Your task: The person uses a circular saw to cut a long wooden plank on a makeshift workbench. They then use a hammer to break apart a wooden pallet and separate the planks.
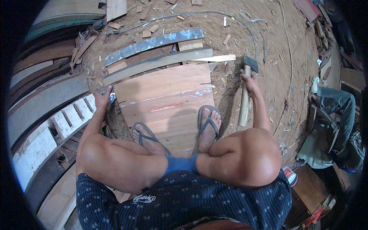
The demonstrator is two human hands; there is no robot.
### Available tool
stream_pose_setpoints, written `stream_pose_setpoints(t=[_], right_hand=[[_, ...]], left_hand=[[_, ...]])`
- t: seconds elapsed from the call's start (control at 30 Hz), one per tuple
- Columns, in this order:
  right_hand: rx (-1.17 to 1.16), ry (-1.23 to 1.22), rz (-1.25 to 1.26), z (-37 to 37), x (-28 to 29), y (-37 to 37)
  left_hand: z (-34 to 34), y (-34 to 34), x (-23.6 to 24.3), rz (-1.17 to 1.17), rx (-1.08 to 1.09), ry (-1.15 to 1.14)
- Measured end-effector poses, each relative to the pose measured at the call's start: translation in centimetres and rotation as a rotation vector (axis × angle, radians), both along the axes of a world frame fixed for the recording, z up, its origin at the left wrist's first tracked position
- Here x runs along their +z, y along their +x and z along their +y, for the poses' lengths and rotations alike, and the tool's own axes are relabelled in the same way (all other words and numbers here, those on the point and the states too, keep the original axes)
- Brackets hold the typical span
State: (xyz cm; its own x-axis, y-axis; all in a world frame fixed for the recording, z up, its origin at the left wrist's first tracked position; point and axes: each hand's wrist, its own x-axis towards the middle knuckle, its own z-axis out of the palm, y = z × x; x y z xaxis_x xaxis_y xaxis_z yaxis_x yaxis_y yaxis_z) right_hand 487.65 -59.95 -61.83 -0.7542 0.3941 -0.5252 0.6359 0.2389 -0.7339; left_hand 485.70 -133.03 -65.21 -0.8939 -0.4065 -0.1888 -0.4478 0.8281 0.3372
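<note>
My right hand is wrapped round the wooden handle of a hammer, close under its dark, blocky head. The handle hangs down toward my right knee. My left hand is beside the left edge of a panel of pale wooden boards, fingers pinched; a small dark bit shows at the fingertips, too small to name. Both my sandalled feet stand on the panel. Along its far edge lies a dark-edged batten, and beyond that a batten with flaking blue paint. A thin pale strip sticks out to the right.
Long planks are piled at the left, with a white slotted board among them. A cable curves over the dirt ground among wood scraps. At the right another person's trousered leg shows, and a white tub stands by my right knee.
</note>
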Motion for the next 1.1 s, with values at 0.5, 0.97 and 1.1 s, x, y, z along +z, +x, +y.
stream_pose_setpoints(t=[0.5, 0.97, 1.1], right_hand=[[-0.262, -0.007, 0.099, 6.3, -0.7, 0.7], [0.019, 0.045, -0.11, 0.2, 2.7, -3.3], [-0.126, 0.255, 0.039, 6.2, 2.2, -2.7]], left_hand=[[22.7, -6.8, 7.2, 0.146, -0.964, 0.024], [31.9, -4.6, 1.1, 0.361, -0.662, -0.034], [32.4, -4.6, 1.3, 0.382, -0.657, -0.026]])
